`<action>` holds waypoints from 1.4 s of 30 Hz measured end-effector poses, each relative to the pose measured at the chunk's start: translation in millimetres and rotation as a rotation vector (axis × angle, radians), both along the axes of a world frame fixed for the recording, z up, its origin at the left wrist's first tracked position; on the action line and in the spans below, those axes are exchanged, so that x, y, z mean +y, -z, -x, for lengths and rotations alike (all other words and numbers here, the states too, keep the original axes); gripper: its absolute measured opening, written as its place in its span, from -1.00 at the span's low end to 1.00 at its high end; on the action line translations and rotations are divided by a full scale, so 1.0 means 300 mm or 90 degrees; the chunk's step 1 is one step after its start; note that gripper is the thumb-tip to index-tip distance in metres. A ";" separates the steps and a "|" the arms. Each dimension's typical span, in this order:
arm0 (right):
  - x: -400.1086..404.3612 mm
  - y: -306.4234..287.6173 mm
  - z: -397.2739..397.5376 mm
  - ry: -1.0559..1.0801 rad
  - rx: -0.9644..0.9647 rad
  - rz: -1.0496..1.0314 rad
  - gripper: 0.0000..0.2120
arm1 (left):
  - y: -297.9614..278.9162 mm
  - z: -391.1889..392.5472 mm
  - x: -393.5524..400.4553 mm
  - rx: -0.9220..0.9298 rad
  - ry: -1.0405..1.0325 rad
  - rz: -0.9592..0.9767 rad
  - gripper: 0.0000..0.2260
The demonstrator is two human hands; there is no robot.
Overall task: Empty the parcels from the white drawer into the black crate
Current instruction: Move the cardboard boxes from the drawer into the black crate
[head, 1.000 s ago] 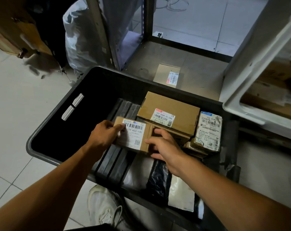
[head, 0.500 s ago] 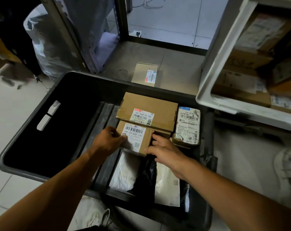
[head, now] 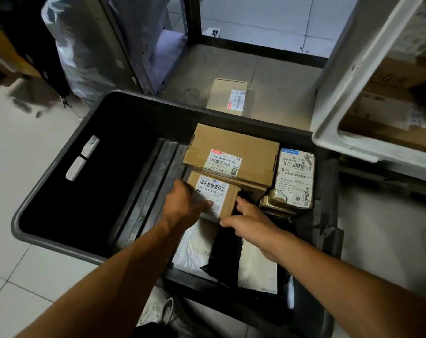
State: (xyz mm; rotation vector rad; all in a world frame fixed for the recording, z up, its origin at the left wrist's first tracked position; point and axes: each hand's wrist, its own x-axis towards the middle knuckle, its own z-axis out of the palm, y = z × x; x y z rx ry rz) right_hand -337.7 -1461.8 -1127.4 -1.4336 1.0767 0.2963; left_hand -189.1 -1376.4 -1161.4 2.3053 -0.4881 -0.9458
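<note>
The black crate (head: 61, 189) lies on the floor below me. In its right half a small brown parcel (head: 227, 200) with a barcode label sits low among the others. My left hand (head: 185, 203) holds its left side and my right hand (head: 249, 222) grips its right front corner. Behind it lies a larger brown box (head: 233, 145), and to the right a taped parcel (head: 293, 181) under a white label. Soft white and black bags (head: 199, 247) lie in front. The white drawer (head: 338, 98) at the right holds several more cardboard parcels.
One flat brown box (head: 227, 95) lies on the low shelf board behind the crate. A metal rack frame (head: 194, 20) and a grey plastic bag (head: 85, 52) stand at the back left. The crate's left half is bare. A white shoe (head: 156, 311) shows at the bottom.
Both hands have set the small parcel down against the larger box. The view has swung right, showing more of the white drawer.
</note>
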 end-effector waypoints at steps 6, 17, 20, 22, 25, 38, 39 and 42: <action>-0.006 -0.021 0.003 -0.057 0.015 0.129 -0.50 | 0.012 -0.027 0.007 0.040 0.008 -0.005 -0.50; -0.007 0.013 0.165 -0.462 0.197 0.392 -0.15 | -0.011 -0.036 0.027 -0.017 0.075 0.011 -0.35; -0.026 0.009 0.180 -0.471 0.174 0.375 -0.21 | -0.005 -0.029 0.032 -0.031 0.082 0.010 -0.32; -0.036 -0.001 0.181 -0.492 0.170 0.377 -0.26 | -0.003 -0.032 0.029 -0.031 0.084 0.008 -0.31; -0.042 -0.009 0.185 -0.513 0.167 0.383 -0.32 | -0.007 -0.040 0.015 -0.002 0.075 -0.001 -0.32; -0.088 -0.036 0.226 -0.510 0.174 0.371 -0.63 | -0.002 -0.002 0.001 -0.038 0.119 0.007 -0.60; -0.086 -0.035 0.236 -0.500 0.172 0.367 -0.61 | 0.004 0.005 0.000 -0.032 0.121 0.004 -0.61; -0.063 -0.028 0.255 -0.490 0.156 0.366 -0.51 | 0.005 0.019 0.002 -0.036 0.142 0.004 -0.57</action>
